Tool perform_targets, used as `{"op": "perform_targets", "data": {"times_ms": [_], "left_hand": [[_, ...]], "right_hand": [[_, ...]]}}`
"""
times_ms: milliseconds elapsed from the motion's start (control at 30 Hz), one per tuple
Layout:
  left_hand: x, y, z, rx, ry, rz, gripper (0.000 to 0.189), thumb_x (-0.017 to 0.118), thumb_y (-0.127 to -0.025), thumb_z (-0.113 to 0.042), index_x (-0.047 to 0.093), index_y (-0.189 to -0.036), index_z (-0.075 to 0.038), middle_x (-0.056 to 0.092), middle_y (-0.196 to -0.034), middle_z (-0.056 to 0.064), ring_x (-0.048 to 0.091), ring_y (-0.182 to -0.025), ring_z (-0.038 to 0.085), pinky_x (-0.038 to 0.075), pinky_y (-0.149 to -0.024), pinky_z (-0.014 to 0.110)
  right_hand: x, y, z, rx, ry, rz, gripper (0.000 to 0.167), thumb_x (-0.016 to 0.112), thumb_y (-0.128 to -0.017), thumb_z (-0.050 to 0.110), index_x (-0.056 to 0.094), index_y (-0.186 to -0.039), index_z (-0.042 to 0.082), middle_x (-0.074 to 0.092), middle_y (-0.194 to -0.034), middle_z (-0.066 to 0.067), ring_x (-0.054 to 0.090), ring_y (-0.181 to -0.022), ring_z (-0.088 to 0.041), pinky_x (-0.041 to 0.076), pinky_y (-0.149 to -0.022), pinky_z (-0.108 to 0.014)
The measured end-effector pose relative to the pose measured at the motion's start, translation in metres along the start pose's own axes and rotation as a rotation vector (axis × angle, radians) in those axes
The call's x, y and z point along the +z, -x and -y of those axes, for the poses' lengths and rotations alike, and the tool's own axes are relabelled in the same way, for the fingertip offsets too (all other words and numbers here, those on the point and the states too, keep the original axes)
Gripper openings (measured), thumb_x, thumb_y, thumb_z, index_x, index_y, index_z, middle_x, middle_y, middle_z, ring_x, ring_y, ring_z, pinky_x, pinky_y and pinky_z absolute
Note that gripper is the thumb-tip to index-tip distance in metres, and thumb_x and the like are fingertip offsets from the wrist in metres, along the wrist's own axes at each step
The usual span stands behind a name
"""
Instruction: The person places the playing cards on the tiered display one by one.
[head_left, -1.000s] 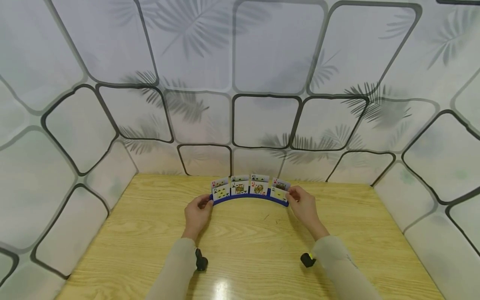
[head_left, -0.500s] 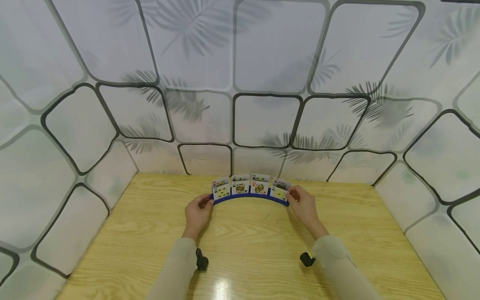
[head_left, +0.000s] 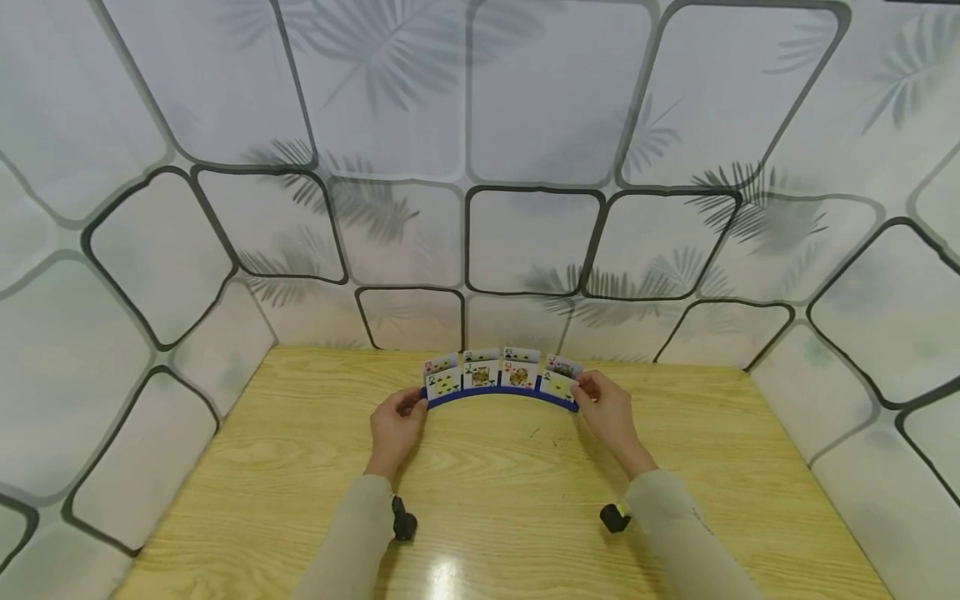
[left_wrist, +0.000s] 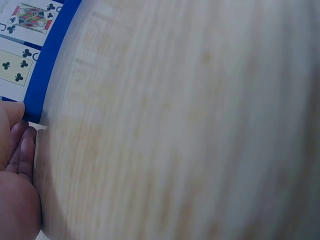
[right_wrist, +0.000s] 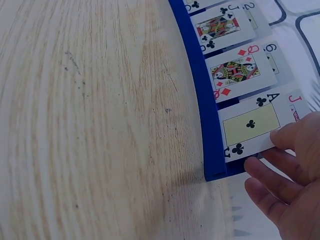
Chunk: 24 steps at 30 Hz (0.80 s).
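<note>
A curved blue card holder point(head_left: 498, 392) stands on the table with playing cards upright in two rows. My left hand point(head_left: 393, 429) grips its left end between thumb and fingers, beside a clubs card point(left_wrist: 15, 67) in the front row. At the right end, my right hand point(head_left: 606, 412) pinches the outer edge of the ace of clubs point(right_wrist: 250, 117), thumb in front and fingers behind. Between them in the front row are the jack of clubs point(right_wrist: 219, 27) and the queen of diamonds point(right_wrist: 235, 75). The back-row cards are partly hidden; a red jack point(right_wrist: 294, 102) shows behind the ace.
The wooden table point(head_left: 495, 475) extends on all sides of the holder. Patterned fabric walls point(head_left: 532, 242) rise behind and at both sides, the back one close behind the cards. A small black device point(head_left: 403, 525) sits by the left sleeve, another black device point(head_left: 615, 519) by the right.
</note>
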<state>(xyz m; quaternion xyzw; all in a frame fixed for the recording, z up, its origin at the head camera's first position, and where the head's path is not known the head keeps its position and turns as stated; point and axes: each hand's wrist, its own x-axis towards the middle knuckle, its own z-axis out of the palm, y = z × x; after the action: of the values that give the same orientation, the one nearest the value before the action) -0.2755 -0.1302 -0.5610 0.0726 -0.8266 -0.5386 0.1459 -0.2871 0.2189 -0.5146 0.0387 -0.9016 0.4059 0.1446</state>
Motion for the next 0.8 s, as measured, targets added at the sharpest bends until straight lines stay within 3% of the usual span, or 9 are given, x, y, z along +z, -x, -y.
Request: {"op": "perform_targets", "data": {"times_ms": [267,633,800], "left_hand": [[0.0,0.0,-0.001,-0.013,0.017,0.007,0.027,0.071,-0.1,-0.009,0.074,-0.126,-0.001,0.076,-0.116,0.018,0.071,-0.105,0.029,0.058,-0.092,0.037],[0.0,0.0,-0.001,0.02,0.005,-0.004,0.025,0.073,-0.098,-0.008,0.075,-0.122,0.001,0.077,-0.112,0.019,0.071,-0.1,0.029,0.059,-0.087,0.034],[-0.005,-0.001,0.002,0.008,0.029,0.01,0.027,0.073,-0.098,-0.008,0.075,-0.123,0.0,0.077,-0.114,0.019,0.072,-0.103,0.031,0.059,-0.091,0.038]], "right_hand": [[-0.005,0.006,-0.002,0.042,-0.049,0.029,0.029,0.07,-0.102,0.016,0.066,-0.126,0.0,0.076,-0.114,-0.019,0.073,-0.103,-0.035,0.061,-0.089,-0.05],[-0.016,0.009,-0.009,0.037,-0.012,0.018,0.026,0.072,-0.1,0.014,0.068,-0.121,0.0,0.076,-0.112,-0.019,0.072,-0.101,-0.035,0.062,-0.087,-0.044],[-0.021,0.005,-0.007,0.026,0.0,0.026,0.026,0.072,-0.101,0.014,0.068,-0.121,-0.002,0.075,-0.112,-0.02,0.073,-0.102,-0.036,0.062,-0.088,-0.046]]}}
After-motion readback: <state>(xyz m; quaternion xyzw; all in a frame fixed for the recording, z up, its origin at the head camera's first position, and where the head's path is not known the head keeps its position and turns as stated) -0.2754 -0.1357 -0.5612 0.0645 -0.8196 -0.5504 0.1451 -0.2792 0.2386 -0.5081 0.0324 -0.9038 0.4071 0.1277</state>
